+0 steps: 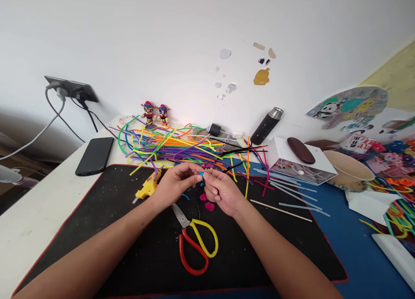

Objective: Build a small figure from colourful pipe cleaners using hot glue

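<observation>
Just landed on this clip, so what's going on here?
A person's left hand and right hand meet above a black mat, their fingertips pinching a small blue piece, too covered to make out its shape. Pink pieces lie on the mat near the right hand, with red-and-yellow-handled scissors closer to the person. A yellow glue gun lies beside the left hand, and a loose pile of colorful pipe cleaners spreads out beyond both hands.

two hands (223, 191) — one phone (94, 156)

Craft wkspc, glue gun (148, 188), misc. pipe cleaners (171, 153)
</observation>
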{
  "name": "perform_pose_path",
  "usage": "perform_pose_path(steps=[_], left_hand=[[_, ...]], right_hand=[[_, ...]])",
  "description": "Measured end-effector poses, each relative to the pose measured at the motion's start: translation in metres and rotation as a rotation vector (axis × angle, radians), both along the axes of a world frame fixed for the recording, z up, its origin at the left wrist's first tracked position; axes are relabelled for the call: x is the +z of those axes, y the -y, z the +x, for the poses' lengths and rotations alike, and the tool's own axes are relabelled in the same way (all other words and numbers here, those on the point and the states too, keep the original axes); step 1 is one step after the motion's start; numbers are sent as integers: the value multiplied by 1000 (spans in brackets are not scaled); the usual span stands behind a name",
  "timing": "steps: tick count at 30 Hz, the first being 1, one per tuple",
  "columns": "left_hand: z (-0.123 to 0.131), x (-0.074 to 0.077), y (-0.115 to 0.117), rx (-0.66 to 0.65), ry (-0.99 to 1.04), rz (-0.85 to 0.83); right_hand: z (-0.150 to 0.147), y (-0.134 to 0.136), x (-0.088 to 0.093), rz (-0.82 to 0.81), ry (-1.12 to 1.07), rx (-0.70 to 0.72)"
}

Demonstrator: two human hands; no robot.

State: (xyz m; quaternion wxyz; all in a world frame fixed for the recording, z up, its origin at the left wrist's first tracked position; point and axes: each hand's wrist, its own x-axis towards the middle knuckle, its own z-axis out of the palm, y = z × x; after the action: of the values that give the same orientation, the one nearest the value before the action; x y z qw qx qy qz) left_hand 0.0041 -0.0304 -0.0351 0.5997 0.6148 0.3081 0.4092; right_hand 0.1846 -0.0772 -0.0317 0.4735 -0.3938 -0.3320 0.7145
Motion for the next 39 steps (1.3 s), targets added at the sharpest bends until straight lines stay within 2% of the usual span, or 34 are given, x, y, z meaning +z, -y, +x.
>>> perform_pose_path(steps=[7,10,13,24,33,39], left_hand=[[-6,6,-1,100,-195,247],[-7,9,0,88,-284,359],[-7,10,2,56,-325,390],[-8,9,1,-11,-232,346],[-3,5,4,20,-126,228],[-14,9,-11,204,-2,-20]], right_hand=[[2,4,-4,65,114,-65],[2,5,-7,64,167,-82],[3,6,-10,67,197,-94],[6,8,-8,59,139,-86],[2,14,-8,68,150,-61],[0,25,1,131,316,42]])
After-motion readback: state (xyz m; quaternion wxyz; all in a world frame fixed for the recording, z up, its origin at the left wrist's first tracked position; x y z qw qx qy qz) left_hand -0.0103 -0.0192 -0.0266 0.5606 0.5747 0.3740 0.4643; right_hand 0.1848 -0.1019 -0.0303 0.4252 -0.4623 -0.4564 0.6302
